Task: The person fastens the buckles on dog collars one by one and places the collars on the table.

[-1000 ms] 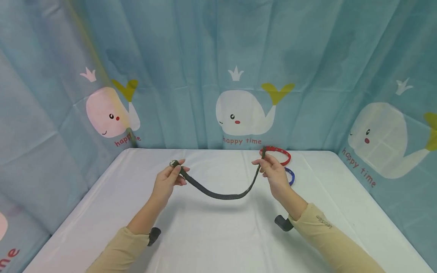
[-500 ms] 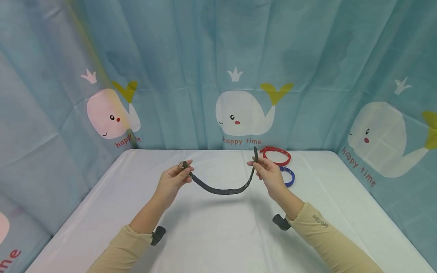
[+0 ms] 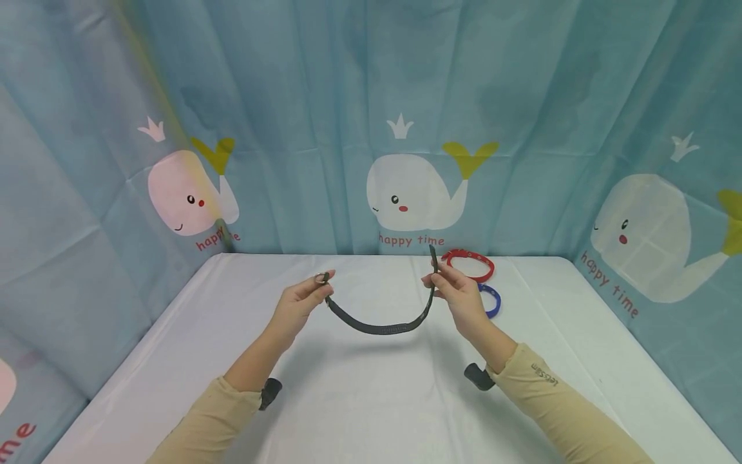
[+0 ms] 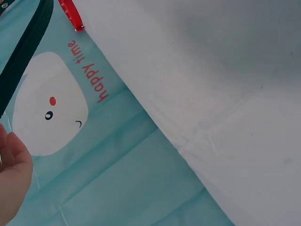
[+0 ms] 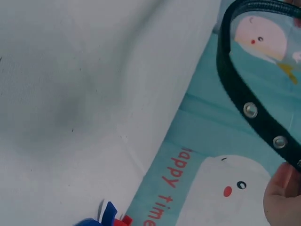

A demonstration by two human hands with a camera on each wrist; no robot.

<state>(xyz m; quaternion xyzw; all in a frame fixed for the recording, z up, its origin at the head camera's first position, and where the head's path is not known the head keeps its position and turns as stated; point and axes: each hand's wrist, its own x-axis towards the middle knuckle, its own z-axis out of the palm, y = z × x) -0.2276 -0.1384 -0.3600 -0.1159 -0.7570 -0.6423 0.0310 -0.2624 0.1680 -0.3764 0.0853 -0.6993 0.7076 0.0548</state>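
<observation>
A dark pet collar [image 3: 385,330] hangs in a U above the table, stretched between two hands. The left hand [image 3: 297,308] pinches its buckle end, where a metal ring shows at the fingertips. Its other end is pinched by the right hand [image 3: 460,299], and the tip sticks up past the fingers. Metal eyelets line the collar strap [image 5: 235,82] close to the right hand [image 5: 287,197] in the right wrist view. In the left wrist view the strap [image 4: 28,52] runs upward from the left hand [image 4: 14,179].
Behind the right hand, a red collar [image 3: 466,253] lies looped at the back of the white-covered table [image 3: 359,412]. A blue collar [image 3: 497,299] lies in front of it, partly hidden by that hand. A blue whale-print curtain [image 3: 324,193] encloses the table's back and sides.
The left hand has moved right with the buckle end, and the right hand has shifted slightly left. Both ends of the collar are nearer each other, and the blue collar shows more.
</observation>
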